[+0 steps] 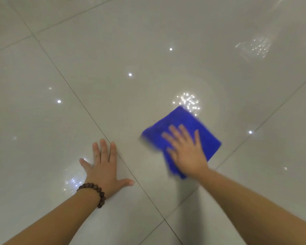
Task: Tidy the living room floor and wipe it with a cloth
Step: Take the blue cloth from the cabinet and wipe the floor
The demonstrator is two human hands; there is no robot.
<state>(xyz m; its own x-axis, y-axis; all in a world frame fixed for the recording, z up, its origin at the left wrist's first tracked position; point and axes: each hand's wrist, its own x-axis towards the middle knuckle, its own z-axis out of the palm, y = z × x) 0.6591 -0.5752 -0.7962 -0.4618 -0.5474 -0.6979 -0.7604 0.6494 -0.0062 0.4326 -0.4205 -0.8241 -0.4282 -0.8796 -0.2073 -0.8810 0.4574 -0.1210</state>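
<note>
A: What is on the left?
B: The left hand [102, 171], wearing a brown bead bracelet [93, 192], lies flat with fingers straight on the glossy tile floor [113, 50].
A: And to the right?
B: The right hand [185, 152], fingers spread and released, presses a square, fuzzy blue cloth [208, 137] on the tiles.

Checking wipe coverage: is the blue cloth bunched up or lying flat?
Flat. The blue cloth lies as a neat four-sided pad on the floor, pressed under the right hand.
</note>
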